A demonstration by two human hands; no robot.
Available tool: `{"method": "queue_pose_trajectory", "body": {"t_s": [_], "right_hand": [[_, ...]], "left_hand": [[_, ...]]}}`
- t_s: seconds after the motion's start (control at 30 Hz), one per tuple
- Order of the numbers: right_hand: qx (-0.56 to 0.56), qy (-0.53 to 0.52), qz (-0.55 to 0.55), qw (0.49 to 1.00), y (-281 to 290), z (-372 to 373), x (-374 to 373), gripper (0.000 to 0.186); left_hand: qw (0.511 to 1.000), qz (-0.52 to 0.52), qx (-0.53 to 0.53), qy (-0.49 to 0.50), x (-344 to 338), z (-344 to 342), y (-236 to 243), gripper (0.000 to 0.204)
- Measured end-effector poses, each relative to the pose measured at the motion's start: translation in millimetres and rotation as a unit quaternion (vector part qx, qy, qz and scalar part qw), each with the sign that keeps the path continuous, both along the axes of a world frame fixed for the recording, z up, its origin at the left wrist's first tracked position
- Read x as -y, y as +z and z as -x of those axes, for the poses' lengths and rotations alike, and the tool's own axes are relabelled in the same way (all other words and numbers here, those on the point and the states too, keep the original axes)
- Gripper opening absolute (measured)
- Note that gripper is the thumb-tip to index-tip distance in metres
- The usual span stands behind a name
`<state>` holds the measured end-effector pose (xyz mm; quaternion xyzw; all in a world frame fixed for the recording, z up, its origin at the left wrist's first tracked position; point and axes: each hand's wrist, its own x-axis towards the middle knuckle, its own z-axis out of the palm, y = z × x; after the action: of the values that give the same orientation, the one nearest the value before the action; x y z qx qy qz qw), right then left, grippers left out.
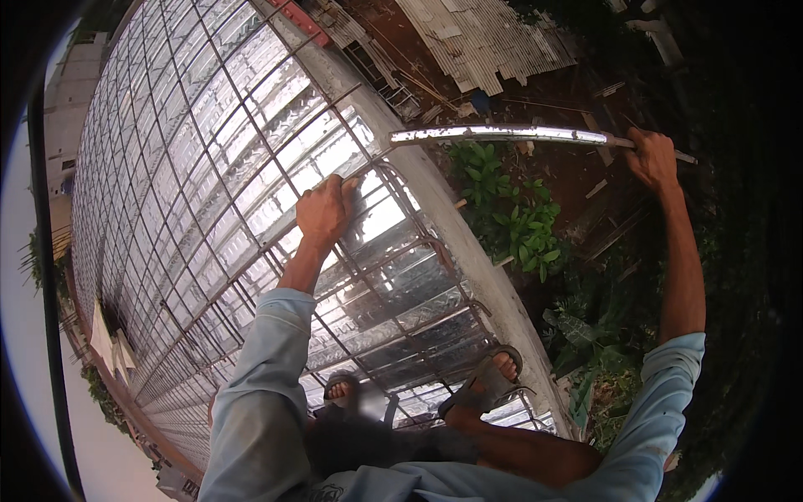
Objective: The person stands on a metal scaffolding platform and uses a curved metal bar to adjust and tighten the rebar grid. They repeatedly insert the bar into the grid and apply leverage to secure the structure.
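My right hand [652,159] is closed around the thin brown end of a long bar [502,132] whose middle is a shiny metal length. The bar reaches leftward over the drop, and its far tip lies at the concrete edge, close to the end of a reinforcing bar. Whether the two are joined, I cannot tell. My left hand [324,209] is wrapped round a reinforcing bar of the steel mesh [242,100], near the slab's edge. Hooked bar ends [439,251] stick up just below it.
Under the mesh lie shiny ribbed metal sheets [376,222]. A concrete edge beam [468,226] runs along the right, with a drop beyond it. Down there are leafy plants [510,209] and corrugated roofing [481,42]. My sandalled feet [502,368] stand on the deck.
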<state>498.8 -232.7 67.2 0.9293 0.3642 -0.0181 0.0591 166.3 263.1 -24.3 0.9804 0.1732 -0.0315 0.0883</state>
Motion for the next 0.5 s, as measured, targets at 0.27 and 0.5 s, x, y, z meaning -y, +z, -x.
{"method": "queue_pose_trajectory", "body": {"t_s": [0.27,0.5], "right_hand": [[0.009,0.017,-0.003,1.0,12.9,-18.6,-10.6,0.019],[0.011,0.03,0.006,0.999,21.1,-27.1,-6.9,0.022]], "left_hand": [[0.999,0.037,0.004,0.014,-4.1,5.5,0.1,0.042],[0.996,0.065,-0.037,0.038,1.8,2.7,6.3,0.045]]}}
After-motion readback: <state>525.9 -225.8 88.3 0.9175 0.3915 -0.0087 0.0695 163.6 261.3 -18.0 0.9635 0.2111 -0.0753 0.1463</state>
